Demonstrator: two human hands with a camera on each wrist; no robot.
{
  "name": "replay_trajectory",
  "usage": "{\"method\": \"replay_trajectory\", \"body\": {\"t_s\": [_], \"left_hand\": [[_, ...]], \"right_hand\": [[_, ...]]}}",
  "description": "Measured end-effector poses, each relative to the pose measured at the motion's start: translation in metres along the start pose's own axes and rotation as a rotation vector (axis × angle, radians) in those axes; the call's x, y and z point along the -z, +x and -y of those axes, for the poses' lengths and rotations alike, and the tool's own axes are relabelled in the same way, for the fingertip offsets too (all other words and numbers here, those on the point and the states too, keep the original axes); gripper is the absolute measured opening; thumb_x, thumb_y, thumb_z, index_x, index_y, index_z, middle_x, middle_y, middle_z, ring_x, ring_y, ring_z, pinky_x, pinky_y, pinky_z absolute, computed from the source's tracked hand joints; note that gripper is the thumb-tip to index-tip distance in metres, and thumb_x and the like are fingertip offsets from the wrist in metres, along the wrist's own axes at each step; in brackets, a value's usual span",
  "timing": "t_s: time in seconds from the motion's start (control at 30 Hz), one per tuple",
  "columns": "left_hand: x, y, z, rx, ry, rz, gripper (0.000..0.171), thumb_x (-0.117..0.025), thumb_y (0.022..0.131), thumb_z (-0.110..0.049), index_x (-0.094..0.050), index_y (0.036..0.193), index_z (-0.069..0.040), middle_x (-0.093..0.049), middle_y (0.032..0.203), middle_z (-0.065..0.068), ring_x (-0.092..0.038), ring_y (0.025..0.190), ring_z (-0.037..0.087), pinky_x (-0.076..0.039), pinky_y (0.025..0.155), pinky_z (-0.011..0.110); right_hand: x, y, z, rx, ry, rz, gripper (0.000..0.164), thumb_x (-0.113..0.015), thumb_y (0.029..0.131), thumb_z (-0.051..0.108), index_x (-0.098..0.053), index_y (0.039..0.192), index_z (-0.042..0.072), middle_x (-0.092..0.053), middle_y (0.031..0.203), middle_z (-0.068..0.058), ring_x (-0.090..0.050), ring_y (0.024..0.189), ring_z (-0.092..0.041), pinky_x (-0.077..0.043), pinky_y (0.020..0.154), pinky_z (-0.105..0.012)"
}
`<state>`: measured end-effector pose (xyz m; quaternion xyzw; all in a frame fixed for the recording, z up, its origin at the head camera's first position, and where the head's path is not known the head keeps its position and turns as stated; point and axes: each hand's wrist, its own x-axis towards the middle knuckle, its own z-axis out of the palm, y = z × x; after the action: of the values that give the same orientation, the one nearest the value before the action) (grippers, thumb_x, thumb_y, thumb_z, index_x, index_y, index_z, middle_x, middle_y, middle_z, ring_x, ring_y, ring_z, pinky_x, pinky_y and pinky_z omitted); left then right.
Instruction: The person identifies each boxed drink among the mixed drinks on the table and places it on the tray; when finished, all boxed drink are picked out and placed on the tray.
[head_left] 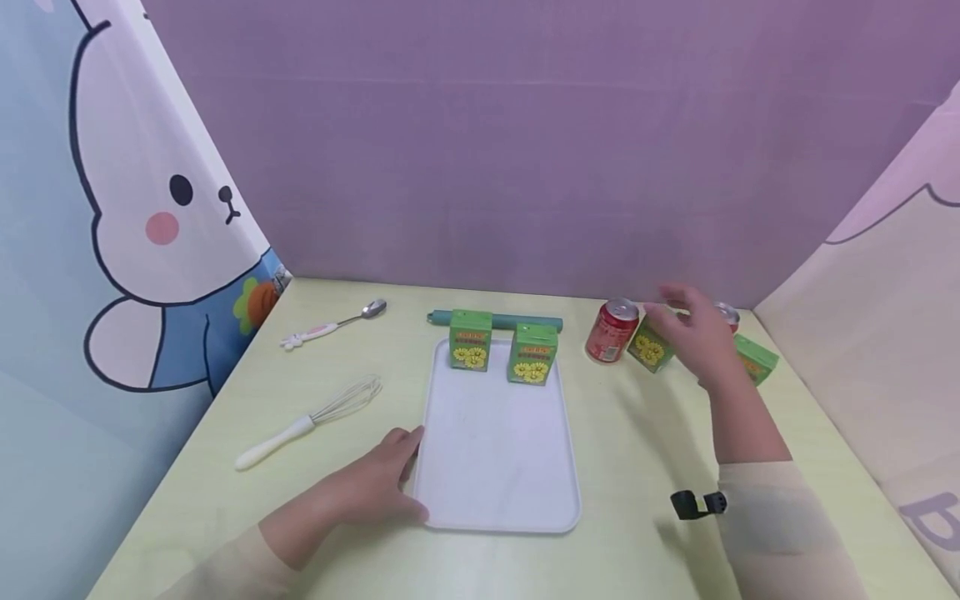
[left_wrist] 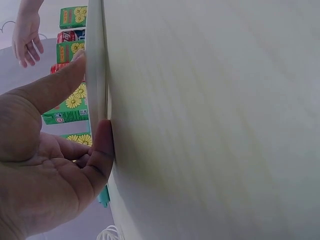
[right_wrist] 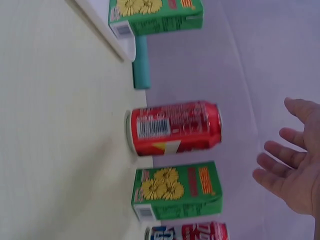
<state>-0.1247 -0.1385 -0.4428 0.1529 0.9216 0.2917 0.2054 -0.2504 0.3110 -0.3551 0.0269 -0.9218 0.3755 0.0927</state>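
My left hand [head_left: 378,483] rests at the left edge of a white tray [head_left: 495,450], thumb near its front corner and fingers farther back along the rim. In the left wrist view, the thumb [left_wrist: 62,82] and a bent finger [left_wrist: 104,145] touch that rim. Two green drink cartons [head_left: 470,342] [head_left: 532,357] with yellow flowers stand at the tray's far end. My right hand [head_left: 693,329], loosely spread and holding nothing, hovers over the items at right. Below it are a red can [right_wrist: 175,129], a green carton [right_wrist: 177,191], a second can [right_wrist: 192,232] and another carton [head_left: 756,358].
A teal rod [head_left: 517,322] lies behind the tray. At left are a white-handled whisk [head_left: 307,423] and a spoon [head_left: 333,325] with a pink and white handle. A purple cloth wall [head_left: 510,167] rises behind the table, with printed cloth at both sides.
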Motion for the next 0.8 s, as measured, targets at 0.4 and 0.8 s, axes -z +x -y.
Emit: {"method": "replay_trajectory", "body": {"t_s": [0.4, 0.8], "left_hand": [[0.000, 0.002, 0.002, -0.012, -0.004, 0.002, 0.116, -0.086, 0.068, -0.041, -0.021, 0.154, 0.003, -0.043, 0.121, 0.005, -0.047, 0.099, 0.014, -0.043, 0.094, 0.041], [-0.002, 0.003, 0.004, -0.022, 0.010, 0.005, 0.115, -0.085, 0.069, -0.042, -0.021, 0.154, 0.003, -0.043, 0.119, 0.004, -0.047, 0.097, 0.013, -0.044, 0.090, 0.039]], "right_hand": [[-0.002, 0.009, -0.036, -0.053, -0.039, -0.051, 0.089, -0.056, 0.091, 0.060, -0.022, 0.156, 0.010, -0.027, 0.157, -0.022, -0.030, 0.139, -0.049, -0.028, 0.106, -0.067], [-0.022, 0.016, -0.070, -0.130, -0.105, -0.014, 0.096, -0.059, 0.092, 0.054, -0.013, 0.155, -0.003, -0.025, 0.152, -0.036, -0.029, 0.135, -0.056, -0.024, 0.108, -0.067]]}}
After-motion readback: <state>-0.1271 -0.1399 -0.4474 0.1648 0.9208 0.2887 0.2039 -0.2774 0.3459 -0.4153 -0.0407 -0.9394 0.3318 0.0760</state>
